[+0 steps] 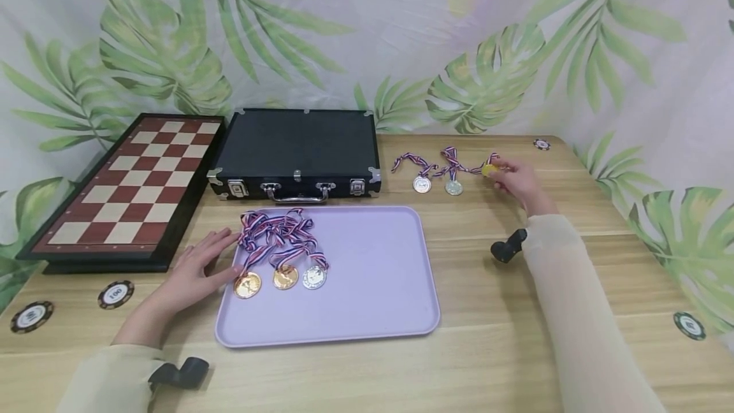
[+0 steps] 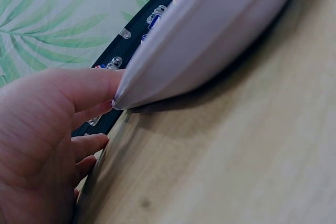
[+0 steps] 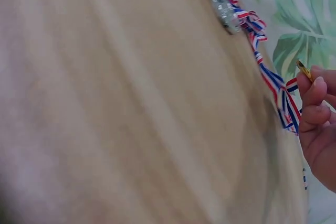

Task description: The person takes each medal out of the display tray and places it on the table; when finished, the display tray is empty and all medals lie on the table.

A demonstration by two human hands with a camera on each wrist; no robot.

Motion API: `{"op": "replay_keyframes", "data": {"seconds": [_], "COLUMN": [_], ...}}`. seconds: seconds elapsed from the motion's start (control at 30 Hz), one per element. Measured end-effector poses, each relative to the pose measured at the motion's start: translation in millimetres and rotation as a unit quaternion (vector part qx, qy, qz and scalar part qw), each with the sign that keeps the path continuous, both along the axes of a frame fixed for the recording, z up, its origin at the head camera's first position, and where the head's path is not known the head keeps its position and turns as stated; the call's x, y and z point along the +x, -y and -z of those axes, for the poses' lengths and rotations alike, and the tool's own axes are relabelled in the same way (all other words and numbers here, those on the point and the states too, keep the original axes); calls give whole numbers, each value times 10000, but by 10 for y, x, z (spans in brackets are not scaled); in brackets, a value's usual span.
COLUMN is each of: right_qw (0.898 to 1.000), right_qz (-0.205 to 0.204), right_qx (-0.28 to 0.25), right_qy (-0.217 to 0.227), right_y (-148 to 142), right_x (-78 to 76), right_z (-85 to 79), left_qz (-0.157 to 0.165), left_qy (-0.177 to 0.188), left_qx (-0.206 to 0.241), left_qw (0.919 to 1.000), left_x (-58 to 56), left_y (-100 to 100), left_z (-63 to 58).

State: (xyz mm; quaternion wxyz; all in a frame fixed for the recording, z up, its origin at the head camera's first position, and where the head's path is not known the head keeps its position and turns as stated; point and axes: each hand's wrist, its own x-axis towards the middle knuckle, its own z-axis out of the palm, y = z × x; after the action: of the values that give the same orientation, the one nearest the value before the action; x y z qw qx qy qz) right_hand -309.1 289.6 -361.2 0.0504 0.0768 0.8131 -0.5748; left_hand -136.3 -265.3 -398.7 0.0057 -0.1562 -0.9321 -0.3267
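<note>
Right hand: fingers clamped on gold medal, at worktop's back right. Two silver medals: on worktop, left of it. Left hand: fingers apart, touching left rim of tray. Tray medals: three, ribbons heaped behind. Case: black, behind tray.

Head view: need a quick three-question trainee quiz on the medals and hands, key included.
1. How many medal discs show on the lavender tray?
2. True or false: the left hand grips the black case's handle.
3. What does the right hand pinch?

Key:
1. Three.
2. False; it touches the lavender tray.
3. A gold medal.
</note>
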Motion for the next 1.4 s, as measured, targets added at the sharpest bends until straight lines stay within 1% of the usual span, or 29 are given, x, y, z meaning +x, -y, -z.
{"op": "replay_keyframes", "data": {"seconds": [0.17,0.27,0.37,0.5,0.63,0.77,0.9,1.0,1.07,1.17,1.23,1.33,1.4], "right_qw": [9983,9965,9950,9931,9935,9958,9991,9988,9968,9900,9830,9730,9645], "right_qz": [-396,-536,-576,-649,-646,-521,-264,-136,-265,-716,-1070,-1525,-1890], "right_qx": [329,501,702,928,888,695,340,225,245,73,-152,-395,-490], "right_qy": [260,403,426,316,302,284,-17,-411,-714,-1211,-1482,-1688,-1780], "right_y": [-20,-31,-28,-22,-34,-52,-14,143,306,614,835,1165,1374], "right_x": [62,81,86,91,107,154,245,330,400,525,630,796,906], "right_z": [119,167,183,181,182,177,121,19,-66,-176,-233,-281,-298], "left_qz": [4,10,-2,-26,-4,11,10,5,-8,-12,2,30,37], "left_qy": [-3,6,35,63,49,4,34,47,42,41,47,46,17], "left_qx": [-1,-2,-13,-47,-50,-23,-35,-54,-51,-38,-15,0,25], "left_qw": [10000,10000,10000,10000,10000,10000,10000,10000,10000,10000,10000,10000,10000], "left_x": [3,7,8,-1,-9,-5,3,14,21,22,18,5,0], "left_y": [3,5,5,-2,-10,-9,1,20,32,43,40,26,14], "left_z": [-9,-5,-10,-21,-18,-12,-9,-4,-1,6,9,12,7]}}
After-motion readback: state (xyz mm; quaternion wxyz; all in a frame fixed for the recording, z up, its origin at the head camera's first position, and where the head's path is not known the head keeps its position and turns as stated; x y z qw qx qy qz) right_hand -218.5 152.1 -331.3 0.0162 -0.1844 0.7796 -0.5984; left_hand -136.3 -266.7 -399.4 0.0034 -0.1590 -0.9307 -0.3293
